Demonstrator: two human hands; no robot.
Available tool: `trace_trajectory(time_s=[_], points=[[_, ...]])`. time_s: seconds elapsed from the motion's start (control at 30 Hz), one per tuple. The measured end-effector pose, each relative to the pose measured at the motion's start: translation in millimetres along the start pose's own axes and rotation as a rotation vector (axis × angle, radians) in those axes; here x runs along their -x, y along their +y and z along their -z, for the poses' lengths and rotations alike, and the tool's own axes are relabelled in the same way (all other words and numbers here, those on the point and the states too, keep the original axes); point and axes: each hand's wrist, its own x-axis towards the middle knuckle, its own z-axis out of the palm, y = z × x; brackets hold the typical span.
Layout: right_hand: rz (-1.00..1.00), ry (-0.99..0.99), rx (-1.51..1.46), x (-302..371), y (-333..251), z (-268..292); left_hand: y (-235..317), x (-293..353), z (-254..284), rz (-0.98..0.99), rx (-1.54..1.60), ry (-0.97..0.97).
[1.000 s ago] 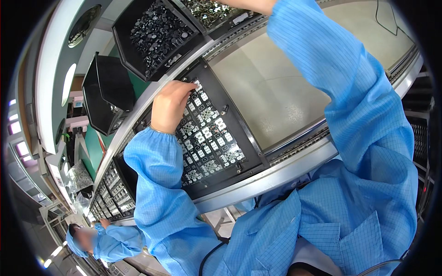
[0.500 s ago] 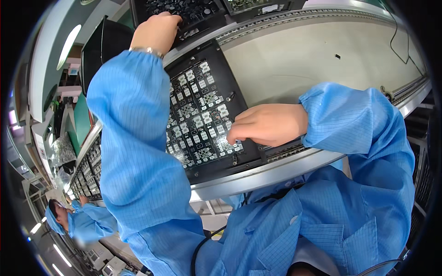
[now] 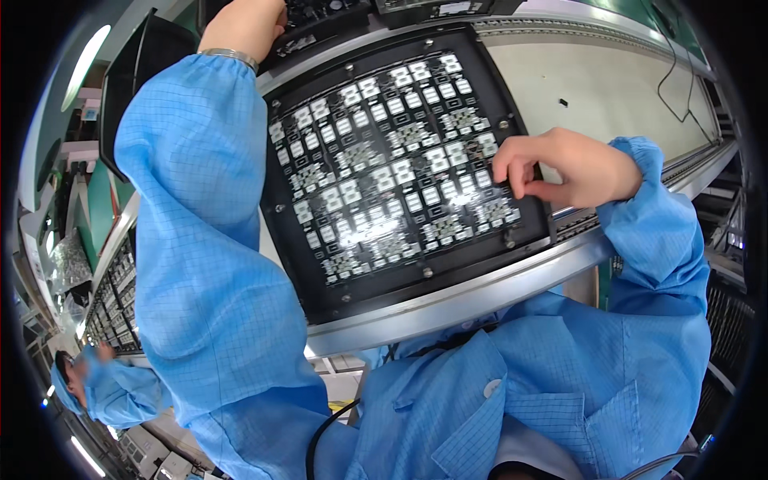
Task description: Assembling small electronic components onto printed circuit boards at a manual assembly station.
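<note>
Right hand curls its fingers onto the black tray's right edge, seemingly pinching nothing; left hand reaches beyond, grip unclear.

Left arm, in a blue sleeve, extends up and away from the body, its hand curled with knuckles uppermost and a metal band at the wrist. Right forearm enters from the right; the right hand lies palm down, fingers bent, tips pressed downward.
</note>
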Motion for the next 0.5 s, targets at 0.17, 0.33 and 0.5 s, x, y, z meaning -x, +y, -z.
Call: trace_trajectory(time_s=[0.17, 0.33, 0.5], points=[[0.002, 0.202, -0.048, -10.4, -8.3, -7.5, -53.0, 10.1, -23.4, -0.03, -0.077, -0.061], [0.127, 0.344, -0.128, -25.7, -3.0, -13.2, -67.8, 12.9, -27.0, -0.059, 0.005, 0.074], [0.104, 0.427, -0.097, -45.1, -3.7, -29.4, -10.6, 42.1, 38.5, 0.152, 0.354, 0.229]])
